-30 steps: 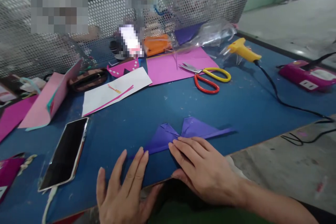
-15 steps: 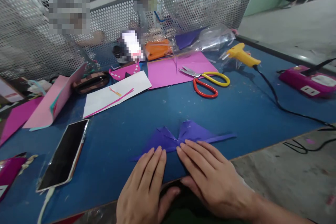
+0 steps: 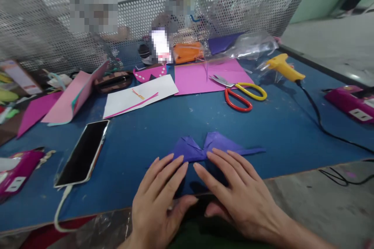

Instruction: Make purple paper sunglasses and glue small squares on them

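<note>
A folded purple paper shape [image 3: 217, 143] lies on the blue table, with two peaks and a notch between them; a thin strip of it reaches out to the right. My left hand [image 3: 160, 190] is over its near left part, fingers stretched and slightly apart. Along the near right part rests my right hand [image 3: 239, 190], its fingers also extended and spread. Neither hand grasps the paper; whether every fingertip touches it I cannot tell. My fingers hide part of its near edge.
Beyond the paper lie scissors [image 3: 239, 93] on pink paper [image 3: 189, 79] and a white sheet [image 3: 157, 89]. A charging phone [image 3: 83, 153] is at left. To the right are a yellow glue gun [image 3: 284, 68], its black cord and a magenta power strip [image 3: 350, 103].
My fingers have lifted and spread a little from lying flat along the paper's near edge. The whole view has shifted, so things on the left appear further right.
</note>
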`<state>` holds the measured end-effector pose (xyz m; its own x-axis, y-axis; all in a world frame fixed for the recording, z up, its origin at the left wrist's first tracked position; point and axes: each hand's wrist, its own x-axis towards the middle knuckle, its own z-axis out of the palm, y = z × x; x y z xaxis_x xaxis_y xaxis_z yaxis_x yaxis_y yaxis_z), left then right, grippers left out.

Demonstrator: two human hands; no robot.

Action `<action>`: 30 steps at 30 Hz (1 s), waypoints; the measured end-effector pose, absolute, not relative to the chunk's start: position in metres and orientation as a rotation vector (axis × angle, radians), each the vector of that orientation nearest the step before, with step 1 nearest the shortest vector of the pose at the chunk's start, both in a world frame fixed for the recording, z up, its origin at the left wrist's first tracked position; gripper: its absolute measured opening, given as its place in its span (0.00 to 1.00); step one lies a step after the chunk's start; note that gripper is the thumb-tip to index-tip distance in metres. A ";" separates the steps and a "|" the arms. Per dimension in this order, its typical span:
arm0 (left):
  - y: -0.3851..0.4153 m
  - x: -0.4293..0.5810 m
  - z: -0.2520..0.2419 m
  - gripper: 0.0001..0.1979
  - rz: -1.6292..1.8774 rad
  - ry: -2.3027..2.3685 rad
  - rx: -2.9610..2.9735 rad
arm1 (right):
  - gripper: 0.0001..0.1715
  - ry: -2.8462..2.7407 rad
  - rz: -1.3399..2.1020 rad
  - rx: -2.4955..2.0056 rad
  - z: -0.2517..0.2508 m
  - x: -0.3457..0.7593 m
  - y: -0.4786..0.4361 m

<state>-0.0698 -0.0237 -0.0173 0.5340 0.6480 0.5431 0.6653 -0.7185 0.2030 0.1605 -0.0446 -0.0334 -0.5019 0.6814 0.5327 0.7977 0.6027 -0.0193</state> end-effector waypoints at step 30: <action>-0.017 -0.074 0.040 0.06 -1.924 -1.605 -3.228 | 0.19 -2.363 0.074 -0.691 -0.001 0.145 -0.041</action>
<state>-0.0745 -0.0171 0.0404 0.4037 0.8736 0.2717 0.1105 -0.3414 0.9334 0.1446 -0.0407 -0.0013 -0.6388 0.4974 0.5870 0.4595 0.8586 -0.2274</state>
